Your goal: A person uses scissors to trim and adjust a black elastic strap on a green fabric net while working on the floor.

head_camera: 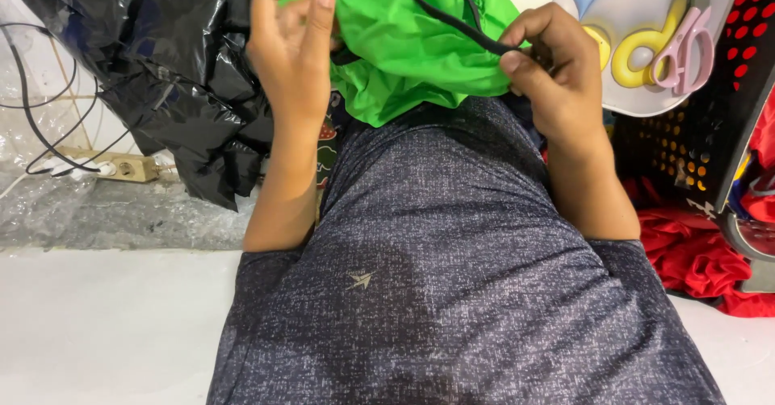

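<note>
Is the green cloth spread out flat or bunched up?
Bunched up: the green cloth sits crumpled in folds between the left hand and the right hand, which pinches its black cord.

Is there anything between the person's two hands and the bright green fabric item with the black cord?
Nothing visible is. The right hand pinches the black cord directly, and the left hand touches the bright green fabric at its upper edge. The black plastic bag lies off to the side.

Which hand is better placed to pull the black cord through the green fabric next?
Probably the right hand: its fingertips pinch the black cord against the green fabric. The left hand only steadies the fabric's edge.
</note>
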